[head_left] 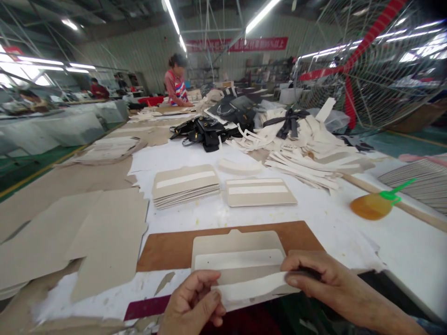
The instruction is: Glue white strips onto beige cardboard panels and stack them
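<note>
A beige panel [244, 239] with a tab on its top edge lies on a brown board [164, 249]. Across it runs a pale strip [240, 258] with two small dark dots. My left hand [197, 300] pinches the left end of a white strip [251, 287] at the panel's near edge. The strip's right end is between the thumb and fingers of my right hand [314, 274], which also has a dark, thin object under its fingers. What that object is, I cannot make out.
Beyond the board sit two stacks of beige panels [186, 186] [261, 192]. Loose beige sheets [111, 232] lie left. Farther back are black pieces [206, 132], white strips [303, 167], a person [176, 83] and a large fan [345, 70]. An orange-brown container [370, 207] lies right.
</note>
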Tool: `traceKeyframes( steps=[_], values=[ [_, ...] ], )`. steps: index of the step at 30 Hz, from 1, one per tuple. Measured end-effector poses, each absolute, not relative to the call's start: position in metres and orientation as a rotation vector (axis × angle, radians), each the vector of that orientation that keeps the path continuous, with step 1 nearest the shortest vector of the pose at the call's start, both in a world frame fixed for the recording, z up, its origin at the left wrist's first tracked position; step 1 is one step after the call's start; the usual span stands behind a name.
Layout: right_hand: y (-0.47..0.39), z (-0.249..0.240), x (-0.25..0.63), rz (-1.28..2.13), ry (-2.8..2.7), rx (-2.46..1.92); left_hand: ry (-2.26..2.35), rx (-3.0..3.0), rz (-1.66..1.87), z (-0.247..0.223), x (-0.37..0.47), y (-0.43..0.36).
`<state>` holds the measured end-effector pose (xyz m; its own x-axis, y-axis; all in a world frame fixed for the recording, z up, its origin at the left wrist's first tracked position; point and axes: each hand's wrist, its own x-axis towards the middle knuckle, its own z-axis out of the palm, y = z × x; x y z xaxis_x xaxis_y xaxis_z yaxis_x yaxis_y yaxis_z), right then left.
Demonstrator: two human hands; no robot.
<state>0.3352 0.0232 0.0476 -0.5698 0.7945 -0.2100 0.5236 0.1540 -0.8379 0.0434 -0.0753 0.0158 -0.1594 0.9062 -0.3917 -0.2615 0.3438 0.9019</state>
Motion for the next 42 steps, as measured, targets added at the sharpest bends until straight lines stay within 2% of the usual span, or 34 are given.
traceKeyframes(
  steps=[4,9,16,23,32,39,42],
  values=[
    [0.026,0.05,0.335,1.364,-2.13,-1.279,1.462,0.67,1.241,0.019,0.031,-0.068],
    [0.035,0.038,0.346,1.503,-1.857,-1.388,1.613,0.757,1.175,0.022,0.013,-0.062],
    [0.062,0.019,0.339,1.301,-1.715,-1.499,1.806,1.044,1.159,0.032,0.012,-0.035],
    [0.073,-0.004,0.322,1.336,-1.423,-1.477,1.986,1.2,1.148,0.023,0.009,-0.016],
    [0.076,-0.02,0.328,1.196,-1.547,-1.627,2.131,1.254,1.128,0.008,0.015,-0.015],
    [0.074,-0.024,0.326,0.816,-1.677,-1.756,2.175,1.294,1.108,0.005,0.02,-0.014],
    [0.075,-0.026,0.329,0.786,-1.717,-1.803,2.199,1.311,1.099,0.004,0.02,-0.013]
  ],
)
